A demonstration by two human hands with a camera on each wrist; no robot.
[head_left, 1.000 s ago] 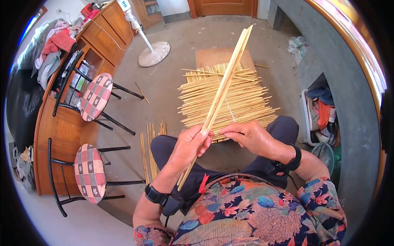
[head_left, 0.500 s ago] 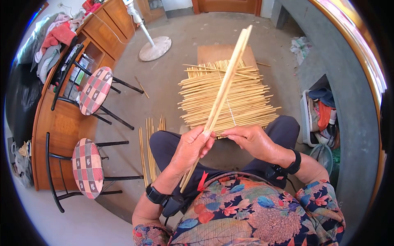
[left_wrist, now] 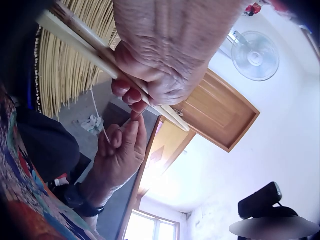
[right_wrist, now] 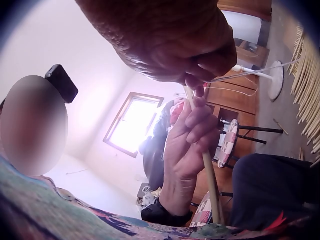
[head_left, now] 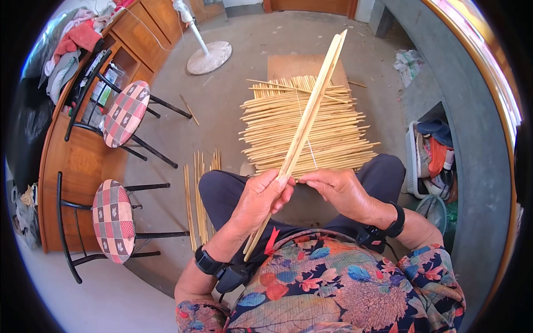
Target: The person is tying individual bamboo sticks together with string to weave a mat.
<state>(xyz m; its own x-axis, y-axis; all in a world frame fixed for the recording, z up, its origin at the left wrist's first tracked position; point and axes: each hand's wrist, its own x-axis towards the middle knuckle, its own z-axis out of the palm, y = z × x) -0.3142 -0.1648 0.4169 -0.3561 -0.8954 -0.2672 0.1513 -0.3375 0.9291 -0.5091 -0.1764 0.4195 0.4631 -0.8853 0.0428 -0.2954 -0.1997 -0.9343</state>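
My left hand [head_left: 260,198] grips two long pale sticks [head_left: 311,108], held slantwise with their upper ends pointing away from me. In the left wrist view the sticks [left_wrist: 82,47] pass between thumb and curled fingers. The right hand [head_left: 347,193] pinches a thin white string [head_left: 312,152], its thumb and forefinger right at the left fingertips. From there the string [right_wrist: 250,74] runs taut to a mat of many stacked sticks [head_left: 302,130] on the floor ahead of my knees. The held sticks cross over the mat in the head view.
Loose sticks [head_left: 201,194] lie left of my knee. Two black-framed chairs with checked seats [head_left: 114,221] stand at the left, before a wooden cabinet [head_left: 83,183]. A fan's round base [head_left: 209,57] stands farther back. At the right is a basket of shoes [head_left: 412,161].
Both hands have come slightly closer, fingertips now meeting. The held sticks have turned a little, their far ends shifting slightly. The head view has also shifted slightly.
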